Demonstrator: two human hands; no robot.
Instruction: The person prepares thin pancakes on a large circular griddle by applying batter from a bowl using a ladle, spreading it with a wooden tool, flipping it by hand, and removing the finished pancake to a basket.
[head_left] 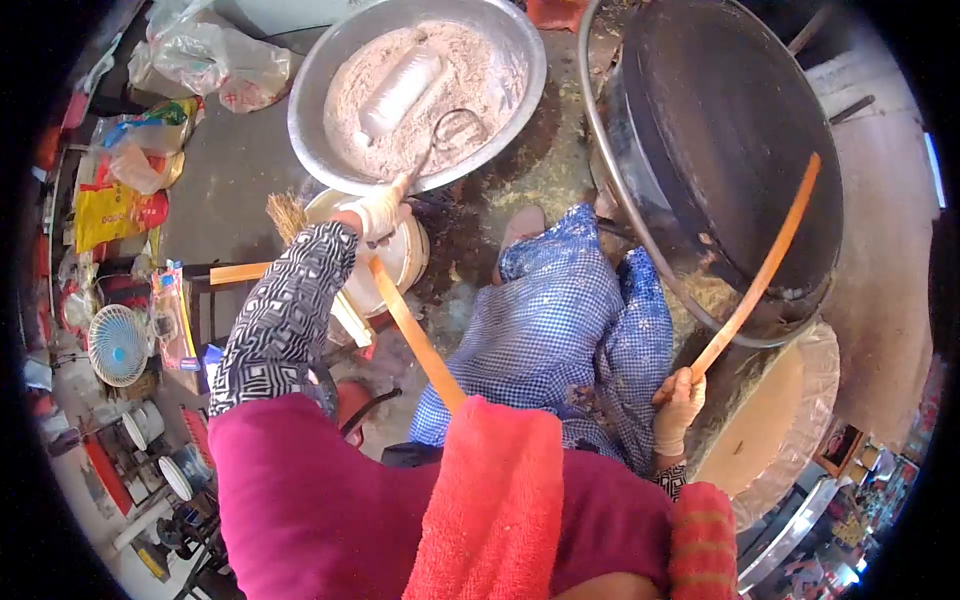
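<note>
Setting: cramped cooking spot on a gritty ground, seen from above; all places given relative to the metal basin [310, 100].
Far left of basin: one small blue fan [117, 344], one yellow packet [110, 215], and a heap of plastic bags [215, 55], count unclear.
Basin contents: pale pinkish flour, one clear bottle [400, 92] lying on it.
Left hand [382, 210]: gloved, just below the basin rim, closed around one wire scoop [455, 130] whose head rests in the flour.
Below basin: one white bucket [405, 255]; one flat wooden stick [420, 345] slanting across it.
Right of basin: one large dark pan [735, 140], tilted.
Right hand [678, 405]: gloved, well below-right, gripping one long wooden paddle [765, 270] leaning into the pan.
Step, judged: drawing flour while tending the pan.
Next move, judged: calls for a level lift of the scoop.
</note>
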